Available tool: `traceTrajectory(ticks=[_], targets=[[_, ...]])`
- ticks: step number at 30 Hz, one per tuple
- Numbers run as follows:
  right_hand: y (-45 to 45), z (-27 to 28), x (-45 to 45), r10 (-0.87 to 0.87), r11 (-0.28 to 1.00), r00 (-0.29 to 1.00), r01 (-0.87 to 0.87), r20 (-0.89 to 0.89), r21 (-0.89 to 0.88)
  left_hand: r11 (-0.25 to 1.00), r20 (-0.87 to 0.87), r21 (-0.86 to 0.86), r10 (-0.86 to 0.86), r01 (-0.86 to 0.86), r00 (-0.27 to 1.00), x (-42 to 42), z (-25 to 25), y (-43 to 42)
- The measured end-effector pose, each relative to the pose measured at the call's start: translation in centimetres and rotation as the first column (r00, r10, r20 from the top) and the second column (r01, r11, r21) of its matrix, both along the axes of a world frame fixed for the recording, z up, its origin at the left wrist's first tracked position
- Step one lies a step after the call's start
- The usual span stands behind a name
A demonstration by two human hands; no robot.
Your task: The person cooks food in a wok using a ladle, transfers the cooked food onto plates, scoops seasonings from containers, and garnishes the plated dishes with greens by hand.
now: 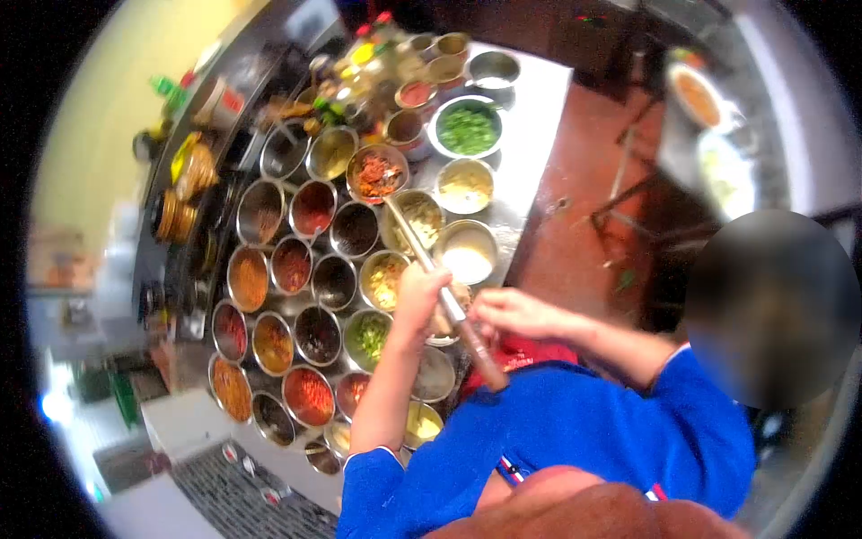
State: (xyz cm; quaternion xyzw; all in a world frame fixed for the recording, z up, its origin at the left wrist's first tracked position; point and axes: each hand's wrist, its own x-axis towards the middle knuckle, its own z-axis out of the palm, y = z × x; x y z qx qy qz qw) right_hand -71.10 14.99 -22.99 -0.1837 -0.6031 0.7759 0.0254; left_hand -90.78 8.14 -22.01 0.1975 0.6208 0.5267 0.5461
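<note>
My left hand is closed round the long handle of a ladle. The handle runs from near my chest up to the ladle's round metal bowl, which is filled with reddish-brown food above the bowls. Close beside the handle, my right hand has its fingers curled together; what they hold, if anything, is hidden. Under my hands are a metal bowl of yellowish pieces and a bowl of chopped green vegetable. A bowl of white contents lies just beyond my right hand.
Several metal bowls of ingredients, including chopped red pieces, crowd the metal counter. A larger bowl of chopped greens stands farther off. Bottles and jars line the back. Right of the counter are a red floor and another person, blurred.
</note>
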Motion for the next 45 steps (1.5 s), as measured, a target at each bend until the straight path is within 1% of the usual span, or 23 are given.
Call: traceTrajectory(ticks=[1,2,3,4,5,7,8,10,12,13,14,17,18,20,23,26,29,32,36,38,39,40,45], targets=[[-2.5,-0.2,1.9,-0.057,0.991,0.996,0.065,0.069,-0.116,0.995,0.011,0.047,-0.092,0.091,0.996,1.9,-0.5,-0.1],[-4.3,4.3,3.5,-0.227,0.868,0.963,0.268,0.145,-0.417,0.988,-0.049,0.055,-0.144,0.147,0.988,4.5,-0.7,-0.1],[-5.9,6.2,5.0,-0.318,0.822,0.901,0.418,0.296,-0.387,0.973,-0.217,0.157,-0.134,0.17,0.967,7.1,-1.8,-0.3],[-7.2,7.2,6.7,-0.397,0.76,0.808,0.555,0.436,-0.338,0.961,-0.131,0.178,-0.19,0.212,0.973,9.4,-4.7,-0.5],[-8.4,7.1,8.8,-0.427,0.737,0.822,0.557,0.376,-0.383,0.939,-0.033,0.224,-0.261,0.262,0.965,12.2,-2.8,-0.8],[-11.6,6.9,13.6,-0.501,0.677,0.827,0.559,0.257,-0.479,0.896,-0.211,0.183,-0.365,0.404,0.907,17.8,-2.4,-0.9],[-12.9,7.6,15.6,-0.585,0.577,0.715,0.698,0.382,-0.423,0.841,-0.309,0.215,-0.423,0.496,0.852,20.4,-1.9,-1.3],[-15.9,7.8,21.5,-0.74,0.441,0.575,0.806,0.348,-0.394,0.791,0.116,0.2,-0.605,0.578,0.788,25.9,0.6,-2.4],[-18.8,7.8,27.8,-0.825,0.33,0.459,0.865,0.33,-0.378,0.7,0.047,0.162,-0.709,0.695,0.704,29.3,-1.5,-3.4],[-21.1,7.7,31.2,-0.876,0.226,0.35,0.905,0.331,-0.36,0.616,-0.104,0.126,-0.772,0.778,0.628,30.9,-0.8,-4.1],[-22.7,7.7,34.1,-0.906,0.133,0.257,0.927,0.335,-0.352,0.591,-0.009,0.042,-0.806,0.805,0.592,31.5,-2.7,-4.3],[-27.0,8.5,43.3,-0.946,-0.139,-0.088,0.98,0.311,-0.146,0.636,0.186,0.132,-0.77,0.761,0.611,33.2,-5.9,-5.9],[-28.2,8.2,46.3,-0.929,-0.228,-0.205,0.973,0.307,-0.039,0.611,0.404,0.126,-0.751,0.782,0.522,33.5,-5.2,-6.5],[-31.1,6.9,53.0,-0.884,-0.354,-0.394,0.916,0.251,0.19,0.568,0.548,0.005,-0.69,0.823,0.473,33.7,-11.3,-7.0],[-35.7,1.8,63.1,-0.737,-0.522,-0.663,0.684,0.134,0.51,0.58,0.606,-0.129,-0.595,0.804,0.527,35.7,-14.8,-7.9],[-40.0,-2.2,70.6,-0.61,-0.377,-0.751,0.555,0.252,0.742,0.582,0.625,-0.249,-0.515,0.774,0.587,37.1,-19.2,-7.9],[-43.8,-4.7,75.7,-0.631,0.032,-0.732,0.309,0.259,0.951,0.626,0.653,-0.211,-0.481,0.751,0.585,38.1,-19.5,-8.4],[-45.0,-5.6,79.2,-0.57,0.06,-0.74,0.397,0.358,0.916,0.567,0.706,-0.269,-0.433,0.778,0.56,38.1,-24.7,-5.3],[-46.4,-2.6,81.2,-0.567,0.077,-0.722,0.433,0.397,0.898,0.569,0.506,-0.379,-0.533,0.73,0.678,42.1,-19.2,-4.1],[-45.8,2.9,80.2,-0.572,0.17,-0.689,0.431,0.445,0.886,0.502,0.553,-0.352,-0.57,0.79,0.608,41.4,-20.6,-2.9],[-46.2,3.5,79.8,-0.646,0.125,-0.679,0.356,0.348,0.926,0.444,0.553,-0.303,-0.639,0.843,0.535,41.4,-20.6,-2.3],[-46.5,3.2,80.1,-0.655,0.178,-0.658,0.343,0.371,0.922,0.38,0.551,-0.254,-0.699,0.889,0.456,41.9,-20.3,-1.8],[-43.0,3.9,82.9,-0.528,0.415,-0.601,0.434,0.6,0.8,0.351,0.423,-0.461,-0.721,0.815,0.549,43.2,-22.2,1.0]])
